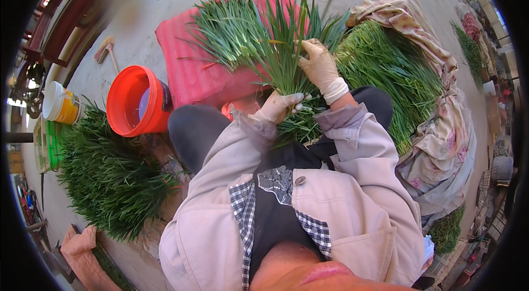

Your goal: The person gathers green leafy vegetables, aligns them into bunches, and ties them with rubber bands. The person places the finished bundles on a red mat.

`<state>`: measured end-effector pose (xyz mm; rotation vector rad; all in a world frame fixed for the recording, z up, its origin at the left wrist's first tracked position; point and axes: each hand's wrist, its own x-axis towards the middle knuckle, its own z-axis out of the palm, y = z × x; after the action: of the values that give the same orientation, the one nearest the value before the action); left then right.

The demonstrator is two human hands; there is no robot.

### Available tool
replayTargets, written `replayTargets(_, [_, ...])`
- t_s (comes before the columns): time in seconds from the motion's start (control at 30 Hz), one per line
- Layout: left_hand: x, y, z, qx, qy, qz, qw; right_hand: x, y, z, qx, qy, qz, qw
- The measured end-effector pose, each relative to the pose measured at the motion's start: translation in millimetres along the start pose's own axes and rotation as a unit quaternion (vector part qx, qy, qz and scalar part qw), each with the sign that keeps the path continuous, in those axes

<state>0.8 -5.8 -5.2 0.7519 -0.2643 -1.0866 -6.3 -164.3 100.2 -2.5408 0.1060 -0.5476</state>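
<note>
My left hand, in a pale glove, grips a bunch of long green leaves, apparently garlic chives, near their lower ends. The blades fan upward, away from me. On the right side of the bunch, my gloved right hand has its fingers bent against the blades. Whether it pinches any of them is not clear. More cut greens lie below my hands, between my knees. Beyond the bunch, a heap of chives rests on a red padded surface.
To my right, a large pile of greens lies partly wrapped in floral cloth. A red bucket, a yellow-and-white pail and a dark green heap stand at my left. A broom lies farther off on the concrete floor.
</note>
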Motion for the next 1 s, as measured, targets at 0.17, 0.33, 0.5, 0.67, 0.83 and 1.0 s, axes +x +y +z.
replayTargets(0.17, [-4, 6, -1, -0.016, -0.001, 0.000, 1.000, 14, 15, 12, 0.060, -0.099, 0.020, 0.993])
replayTargets(0.33, [-4, 12, 0, -0.095, -0.039, 0.002, 0.995, -3, 15, 0, 0.341, -0.068, 0.160, 0.924])
replayTargets(0.5, [-2, 17, 0, -0.142, -0.040, 0.008, 0.989, -29, 1, -24, 0.449, -0.040, 0.249, 0.857])
replayTargets(0.67, [-1, 15, -5, -0.156, -0.042, 0.014, 0.987, -37, -7, -32, 0.478, -0.053, 0.230, 0.846])
replayTargets(0.83, [0, 15, -11, -0.212, -0.089, 0.025, 0.973, -51, -10, -38, 0.503, -0.053, 0.204, 0.838])
replayTargets(1.0, [-1, 17, -13, -0.252, -0.099, 0.062, 0.961, -72, -6, -41, 0.517, -0.054, 0.194, 0.832])
